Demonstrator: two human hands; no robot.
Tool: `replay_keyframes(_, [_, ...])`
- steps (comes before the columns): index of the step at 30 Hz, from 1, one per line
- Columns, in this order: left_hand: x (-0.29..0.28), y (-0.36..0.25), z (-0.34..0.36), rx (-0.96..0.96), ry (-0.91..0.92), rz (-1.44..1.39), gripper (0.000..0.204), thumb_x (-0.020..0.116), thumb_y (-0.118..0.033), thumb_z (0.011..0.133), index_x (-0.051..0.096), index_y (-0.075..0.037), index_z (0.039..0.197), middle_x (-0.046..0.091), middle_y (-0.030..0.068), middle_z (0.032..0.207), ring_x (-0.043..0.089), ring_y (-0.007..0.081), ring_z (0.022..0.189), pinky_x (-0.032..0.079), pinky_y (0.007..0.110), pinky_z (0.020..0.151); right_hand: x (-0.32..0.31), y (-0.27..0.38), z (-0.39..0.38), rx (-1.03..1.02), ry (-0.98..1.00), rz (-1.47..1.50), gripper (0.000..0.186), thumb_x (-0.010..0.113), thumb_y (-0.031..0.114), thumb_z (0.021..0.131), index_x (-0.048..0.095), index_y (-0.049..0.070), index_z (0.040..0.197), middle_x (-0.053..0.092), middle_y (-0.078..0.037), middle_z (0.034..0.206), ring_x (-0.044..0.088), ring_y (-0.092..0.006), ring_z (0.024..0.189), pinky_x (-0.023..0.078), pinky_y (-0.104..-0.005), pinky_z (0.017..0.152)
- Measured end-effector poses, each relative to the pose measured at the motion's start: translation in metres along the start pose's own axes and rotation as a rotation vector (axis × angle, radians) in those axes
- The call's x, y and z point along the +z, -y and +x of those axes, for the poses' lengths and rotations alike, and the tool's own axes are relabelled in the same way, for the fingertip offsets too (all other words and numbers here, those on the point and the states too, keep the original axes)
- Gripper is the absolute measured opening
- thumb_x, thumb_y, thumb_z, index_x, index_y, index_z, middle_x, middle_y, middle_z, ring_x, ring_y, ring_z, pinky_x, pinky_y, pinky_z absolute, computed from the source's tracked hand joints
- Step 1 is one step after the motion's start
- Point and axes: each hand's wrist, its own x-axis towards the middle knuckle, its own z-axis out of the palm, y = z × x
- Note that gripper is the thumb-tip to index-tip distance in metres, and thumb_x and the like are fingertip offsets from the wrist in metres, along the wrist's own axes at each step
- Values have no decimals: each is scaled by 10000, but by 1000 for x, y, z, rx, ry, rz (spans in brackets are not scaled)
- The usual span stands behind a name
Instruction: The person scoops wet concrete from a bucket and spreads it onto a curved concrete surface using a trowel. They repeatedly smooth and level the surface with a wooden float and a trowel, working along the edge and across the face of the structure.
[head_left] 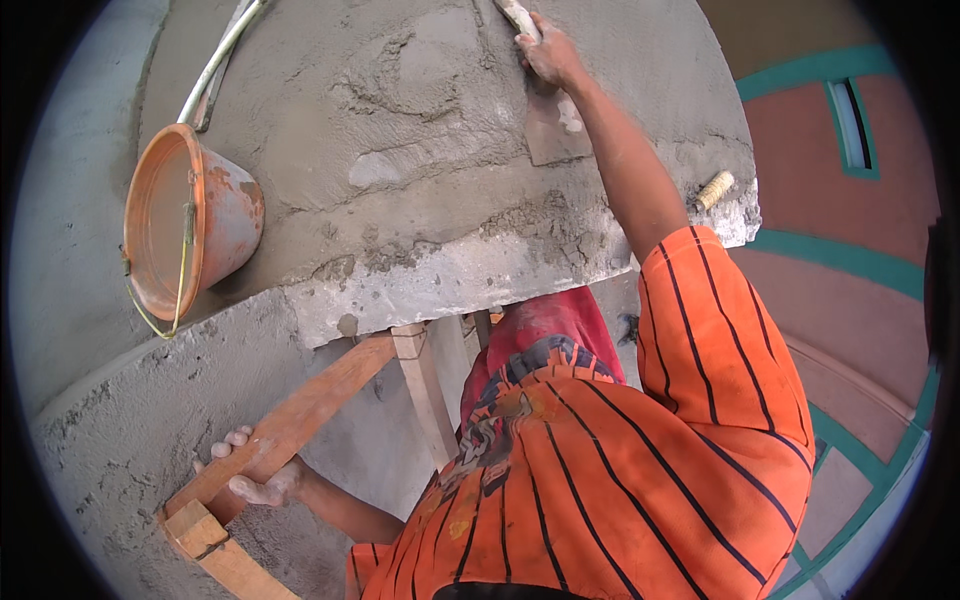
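My right hand (550,55) is closed around the pale handle of a trowel (557,130). Its flat, mortar-smeared blade rests against the wet grey mortar (440,85) at the far side of the slab. Lower left, my left hand (255,470) wraps its fingers round a reddish wooden plank (310,400); pale mortar coats the fingertips. An orange bucket (230,220) with a thin yellowish handle stands on the slab at the left. What lies inside it is hard to make out.
The slab's rough pale edge (450,290) runs in front of me. Timber props (425,390) stand below it. A small spool of pale string (714,190) lies near the right edge. A white pipe (222,60) extends beyond the bucket. Pink walls with green trim (840,260) are at right.
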Motion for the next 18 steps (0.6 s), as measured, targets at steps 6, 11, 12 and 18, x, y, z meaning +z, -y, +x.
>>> replay_keyframes(6, [-13, 1, -11, 9, -50, 21, 625, 572, -351, 832, 306, -72, 1324, 529, 86, 934, 553, 204, 786, 487, 341, 730, -19, -20, -94, 58, 81, 95, 573, 559, 154, 912, 356, 81, 1442, 623, -108, 925, 562, -129, 579, 478, -291, 593])
replay_keyframes(11, [-13, 6, -9, 43, -45, -19, 647, 589, -335, 827, 290, -76, 1340, 539, 92, 952, 567, 190, 781, 514, 331, 736, 32, -2, -24, -33, 29, 187, 585, 570, 153, 906, 347, 53, 1437, 617, -107, 921, 539, -122, 560, 469, -283, 563])
replay_keyframes(12, [-10, 6, -6, 33, -25, -56, 624, 593, -314, 829, 308, -76, 1330, 551, 88, 952, 580, 191, 799, 519, 330, 742, 37, 16, -5, -38, 32, 230, 592, 576, 157, 903, 343, 43, 1435, 618, -106, 903, 538, -122, 559, 468, -284, 559])
replay_keyframes(18, [14, 4, -8, 26, -82, -79, 580, 605, -277, 830, 345, -99, 1317, 558, 64, 933, 587, 167, 784, 535, 304, 717, 69, 45, -20, -134, 144, 207, 609, 596, 156, 895, 338, 50, 1436, 611, -89, 803, 551, -127, 559, 465, -301, 555])
